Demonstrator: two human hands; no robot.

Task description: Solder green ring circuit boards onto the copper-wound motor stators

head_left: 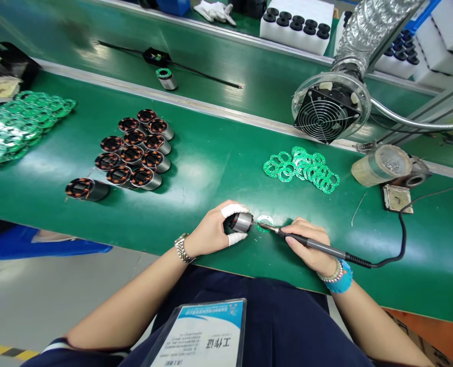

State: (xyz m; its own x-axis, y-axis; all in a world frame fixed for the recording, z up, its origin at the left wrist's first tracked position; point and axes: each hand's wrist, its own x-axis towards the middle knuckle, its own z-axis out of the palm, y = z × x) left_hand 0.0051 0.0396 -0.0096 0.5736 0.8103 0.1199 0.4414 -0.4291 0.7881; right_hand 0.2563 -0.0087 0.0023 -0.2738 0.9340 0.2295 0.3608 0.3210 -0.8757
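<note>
My left hand (pixel 214 229), with white covers on thumb and finger, grips a silver motor stator (pixel 243 223) lying on its side. My right hand (pixel 310 242) holds a soldering iron (pixel 320 246) like a pen. The iron's tip points left, over a green ring board (pixel 265 228) lying flat beside the stator. Whether the tip touches anything is too small to tell. Several upright stators (pixel 131 153) with copper windings stand in a group at the left. Loose green ring boards (pixel 306 168) lie beyond my right hand.
A fan on a clear duct (pixel 321 114) hangs at the back right. At the right are a round container (pixel 381 165), a sponge tray (pixel 398 198) and the iron's cord (pixel 404 234). More green boards (pixel 23 122) lie far left. One stator with a green ring (pixel 166 79) stands behind.
</note>
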